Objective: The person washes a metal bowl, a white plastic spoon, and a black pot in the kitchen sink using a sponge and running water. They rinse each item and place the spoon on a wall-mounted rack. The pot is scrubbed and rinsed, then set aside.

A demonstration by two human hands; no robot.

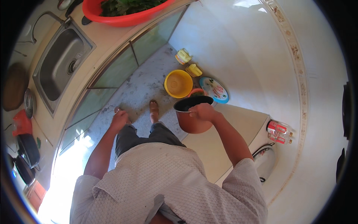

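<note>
My right hand (203,111) grips the rim of a deep reddish-brown pot (193,124) with a dark inside, its mouth tilted partly towards the camera. My left hand (120,119) hangs above my thigh and foot; its fingers look curled, and whether anything small is in them cannot be told. Just beyond the pot, a yellow basin (178,84) stands on the floor. Beside it, an orange bowl (197,92) with something green inside is partly hidden by the pot. A blue-rimmed oval tray (214,90) with writing leans at the wall.
Two yellow plastic jugs (183,56) (193,70) stand by the wall. A steel sink (60,64) and a red basin of leafy greens (123,21) are on the counter at the left. At the right are a low beige ledge (226,134), plastic bottles (279,133) and a white lidded pan (264,162).
</note>
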